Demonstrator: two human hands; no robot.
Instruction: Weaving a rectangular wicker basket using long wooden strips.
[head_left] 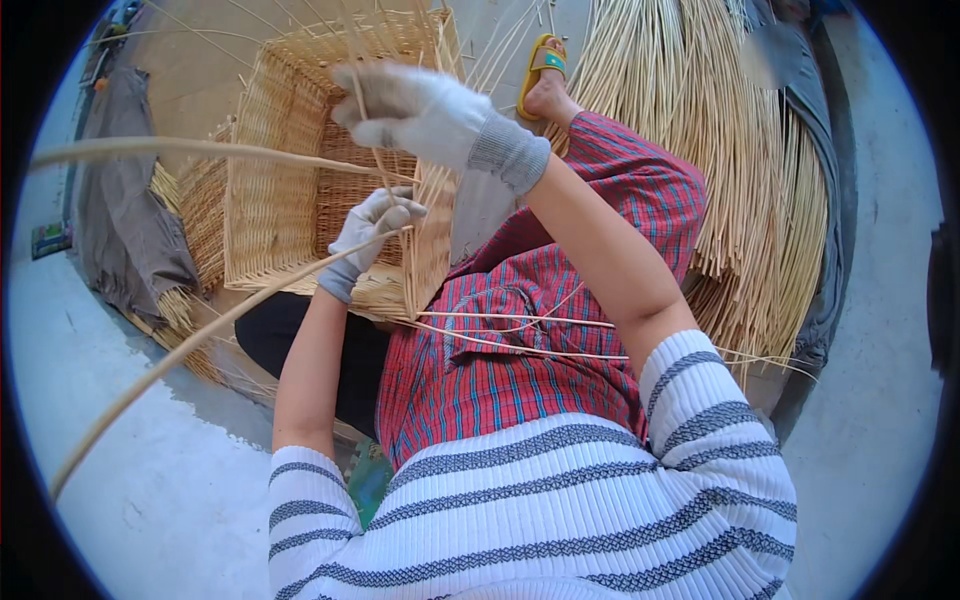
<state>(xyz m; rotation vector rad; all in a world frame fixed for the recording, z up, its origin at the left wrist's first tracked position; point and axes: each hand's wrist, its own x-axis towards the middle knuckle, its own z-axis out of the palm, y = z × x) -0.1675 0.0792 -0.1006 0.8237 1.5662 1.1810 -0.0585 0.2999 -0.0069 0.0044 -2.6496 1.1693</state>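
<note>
Gloved fingers (398,213) of the left hand (368,232) pinch closed on a long cane strand (200,335) at the wicker basket (275,190) wall. The right hand (415,110) above curls shut around an upright stake (362,105) on the rim. A bundle of cane (720,150) lies on the floor beyond the knee.

A pale yellow-tan basket (290,190) is seen at 11 o'clock. White gloves are worn on the left hand (372,228) and the right hand (410,108). Red cloth with blue checks (520,350) is seen in the middle. A white top with grey stripes (540,510) is seen at 6 o'clock. Straw-yellow reeds (730,150) are piled at 2 o'clock. A yellow sandal (545,58) is seen at 12 o'clock.
</note>
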